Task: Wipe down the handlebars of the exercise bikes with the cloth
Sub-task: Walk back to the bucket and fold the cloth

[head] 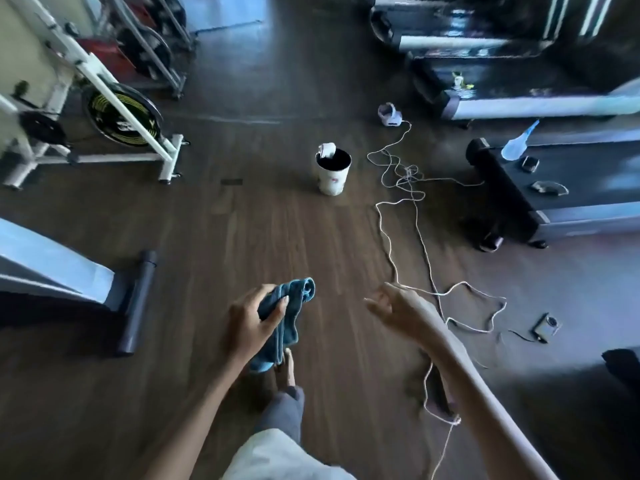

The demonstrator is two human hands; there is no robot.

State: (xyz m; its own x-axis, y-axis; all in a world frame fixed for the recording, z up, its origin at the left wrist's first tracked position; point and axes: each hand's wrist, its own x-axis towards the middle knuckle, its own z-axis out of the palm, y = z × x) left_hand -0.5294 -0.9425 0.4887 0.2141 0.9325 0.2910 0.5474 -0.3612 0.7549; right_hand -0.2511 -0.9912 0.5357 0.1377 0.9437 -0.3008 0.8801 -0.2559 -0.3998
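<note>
My left hand (254, 318) grips a crumpled blue cloth (285, 317) low in the middle of the view, above the dark wooden floor. The cloth hangs down past my palm. My right hand (398, 308) is held out to the right of it with relaxed, spread fingers and holds nothing. A white exercise bike (104, 109) with a black and yellow flywheel stands at the far left; its handlebars are out of view. Part of another machine's white frame with a dark foot bar (138, 303) shows at the near left.
A white bin (333, 173) stands mid-floor ahead. A long white cable (408, 209) snakes across the floor on the right, past a small white device (389, 114). Treadmills (540, 195) fill the right side, one with a spray bottle (517, 145) on it. A small camera (546, 326) lies near right.
</note>
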